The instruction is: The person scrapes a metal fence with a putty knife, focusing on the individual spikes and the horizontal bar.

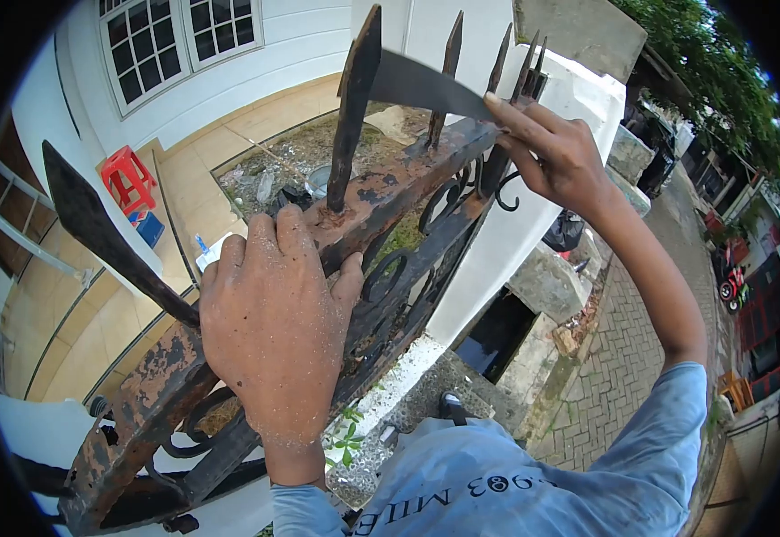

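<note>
My left hand (274, 313), dusted with pale specks, curls over the top rail of a black metal fence (390, 201). Its paint has flaked to rusty brown patches. In my right hand (560, 152) is the narrow end of a dark flat blade (426, 87), pinched between fingers and thumb beside the rail's far end. The blade's wide end passes behind a tall pointed spike (356, 98); its handle, if any, is hidden in the hand. Another spike (108, 228) leans out to the left of my left hand.
A white pillar (578, 98) stands beside the fence's far end. Below on the right are a dark drain opening (502, 336), concrete blocks and a paved lane (618, 376). Across the fence, a red plastic stool (128, 179) stands on a tiled porch by a white house wall.
</note>
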